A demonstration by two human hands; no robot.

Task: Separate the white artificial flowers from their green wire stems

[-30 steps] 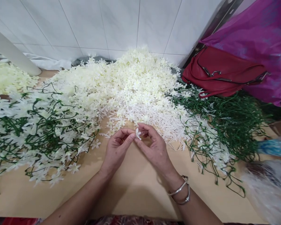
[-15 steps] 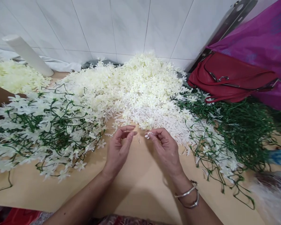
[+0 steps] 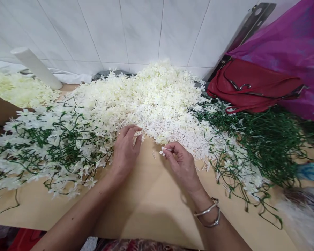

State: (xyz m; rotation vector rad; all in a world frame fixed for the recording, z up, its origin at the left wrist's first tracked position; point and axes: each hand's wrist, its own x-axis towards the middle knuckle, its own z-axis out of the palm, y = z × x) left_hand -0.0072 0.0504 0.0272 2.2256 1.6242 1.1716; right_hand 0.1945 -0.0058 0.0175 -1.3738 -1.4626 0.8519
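Note:
Between the thumb and fingers of my right hand [image 3: 181,164] is a small white artificial flower [image 3: 162,151], its petals showing at the fingertips. My left hand [image 3: 127,148] hovers by the near edge of the blossom pile, thumb and fingers apart, with nothing visible in it. Beyond both hands rises a large heap of loose cream flower heads [image 3: 157,90]. White stamen-like sticks [image 3: 178,134] lie spread along its near side. A few tiny sticks [image 3: 154,154] rest on the tabletop between my hands.
Flowers on green stems [image 3: 60,139] are piled at left. Bare green stems [image 3: 269,143] lie at right beneath a red handbag [image 3: 256,85] and a purple bag [image 3: 285,45]. A white roll [image 3: 36,68] leans near the tiled wall [image 3: 141,31]. The wooden table [image 3: 149,205] spans the front.
My left hand has moved left and away from me, toward the flower pile, with its fingers apart. My right hand stays nearly in place, still pinching the small white flower.

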